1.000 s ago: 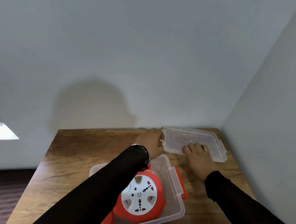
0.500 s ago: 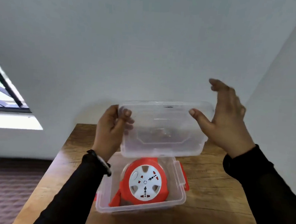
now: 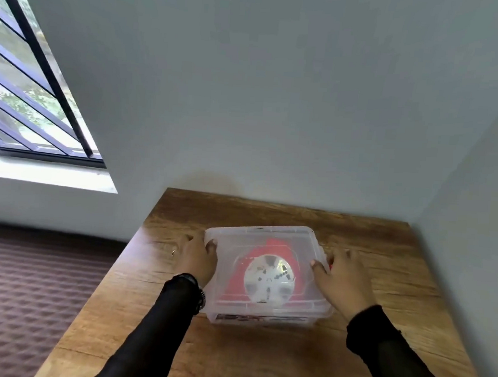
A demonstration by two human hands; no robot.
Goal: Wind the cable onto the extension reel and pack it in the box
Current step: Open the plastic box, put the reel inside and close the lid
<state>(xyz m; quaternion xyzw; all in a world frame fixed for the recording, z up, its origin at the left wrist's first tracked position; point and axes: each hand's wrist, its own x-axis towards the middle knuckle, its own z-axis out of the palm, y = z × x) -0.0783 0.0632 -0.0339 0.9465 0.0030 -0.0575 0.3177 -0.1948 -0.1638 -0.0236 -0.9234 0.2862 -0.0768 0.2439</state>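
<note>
Lid is sitting on the clear box, mid-table; red extension reel inside. We are gripping its side edges, left hand and right hand. Next, we judge: latching.

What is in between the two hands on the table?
In the head view, the clear box sits between the left hand and the right hand, lid on, with the red reel inside.

Wooden table, grey walls, barred window at left, brown textured floor
</note>
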